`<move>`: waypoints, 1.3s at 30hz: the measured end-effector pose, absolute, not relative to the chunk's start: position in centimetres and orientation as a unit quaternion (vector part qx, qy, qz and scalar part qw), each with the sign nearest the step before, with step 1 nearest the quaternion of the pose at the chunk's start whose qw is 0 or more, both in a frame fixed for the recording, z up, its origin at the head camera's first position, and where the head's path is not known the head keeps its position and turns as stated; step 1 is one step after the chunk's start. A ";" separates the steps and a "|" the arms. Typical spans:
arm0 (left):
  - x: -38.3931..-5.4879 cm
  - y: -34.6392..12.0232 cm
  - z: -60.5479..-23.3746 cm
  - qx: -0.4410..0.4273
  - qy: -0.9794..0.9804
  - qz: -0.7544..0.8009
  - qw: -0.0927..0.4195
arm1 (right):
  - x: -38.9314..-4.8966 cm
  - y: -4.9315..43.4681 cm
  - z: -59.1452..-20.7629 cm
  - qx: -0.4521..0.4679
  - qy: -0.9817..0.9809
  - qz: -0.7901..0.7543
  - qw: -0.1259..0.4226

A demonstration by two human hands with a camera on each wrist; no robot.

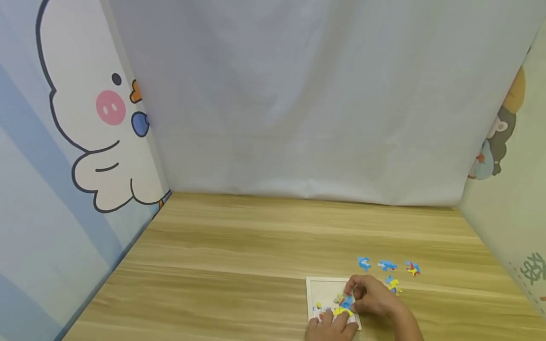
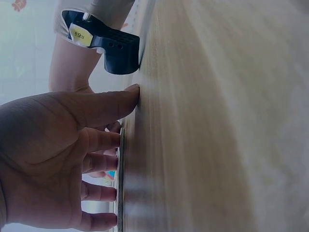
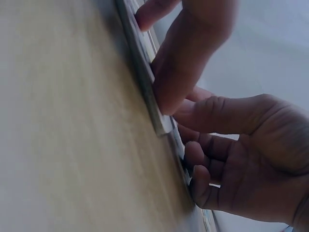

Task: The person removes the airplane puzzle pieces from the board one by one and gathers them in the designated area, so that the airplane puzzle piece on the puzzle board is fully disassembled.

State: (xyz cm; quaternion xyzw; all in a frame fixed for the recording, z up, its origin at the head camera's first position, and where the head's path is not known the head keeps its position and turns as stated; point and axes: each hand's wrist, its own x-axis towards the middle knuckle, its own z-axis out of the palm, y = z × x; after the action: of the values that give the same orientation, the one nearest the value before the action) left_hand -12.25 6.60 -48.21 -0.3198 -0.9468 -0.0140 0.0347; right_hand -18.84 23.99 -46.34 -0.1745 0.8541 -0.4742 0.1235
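A square jigsaw tray with a pale raised rim lies on the table near its front, partly filled with coloured pieces. My left hand rests over its near edge, fingertips on the tray; the left wrist view shows these fingers extended along the board's edge, thumb apart. From the right, my right hand reaches over the rim with bent fingers. Its thumb and forefinger pinch a blue puzzle piece among the yellow ones. In the right wrist view the right thumb meets the tray corner, near a left finger.
To the tray's right lie loose puzzle pieces: a blue one, a blue and white one, a red and yellow one and a yellow and blue one. A grey curtain hangs behind the wooden table.
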 end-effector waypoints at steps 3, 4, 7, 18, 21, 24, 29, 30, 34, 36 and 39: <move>-12.2 6.7 -48.3 -0.317 -0.947 -0.007 0.046 | -18.9 23.9 -46.4 -0.183 0.844 -0.490 0.115; -12.2 6.7 -48.4 -0.316 -0.947 -0.004 0.051 | -18.9 23.8 -46.3 -0.187 0.841 -0.495 0.113; -12.2 6.7 -48.4 -0.315 -0.947 -0.003 0.057 | -18.8 23.8 -46.2 -0.195 0.837 -0.500 0.108; -12.1 6.7 -48.3 -0.330 -0.943 -0.023 0.027 | -18.4 24.7 -45.6 -0.216 0.827 -0.517 0.056; -12.1 6.7 -48.4 -0.333 -0.942 -0.026 0.029 | -18.3 24.8 -45.6 -0.221 0.826 -0.516 0.052; -12.1 6.7 -48.4 -0.332 -0.942 -0.028 0.032 | -18.2 24.9 -45.5 -0.216 0.823 -0.522 0.058; -12.0 6.6 -48.7 -0.330 -0.942 -0.024 0.054 | -17.9 25.2 -45.4 -0.208 0.823 -0.524 0.064; -12.0 6.6 -48.7 -0.328 -0.942 -0.020 0.063 | -17.8 25.3 -45.4 -0.207 0.825 -0.523 0.061; -12.1 6.7 -48.5 -0.316 -0.946 -0.002 0.071 | -17.5 25.8 -45.0 -0.189 0.834 -0.516 0.057; -12.2 6.7 -48.2 -0.319 -0.946 -0.001 0.050 | -17.4 26.1 -44.8 -0.180 0.834 -0.519 0.059; -12.6 6.5 -47.7 -0.332 -0.943 -0.011 0.003 | -17.1 26.6 -44.8 -0.175 0.831 -0.524 0.065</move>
State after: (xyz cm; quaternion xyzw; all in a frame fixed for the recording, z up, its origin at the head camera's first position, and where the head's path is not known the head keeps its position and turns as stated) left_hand -12.56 6.51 -47.73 -0.3321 -0.9432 -0.0105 0.0029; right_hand -17.12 26.57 -44.82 -0.1751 0.8312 -0.5237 0.0645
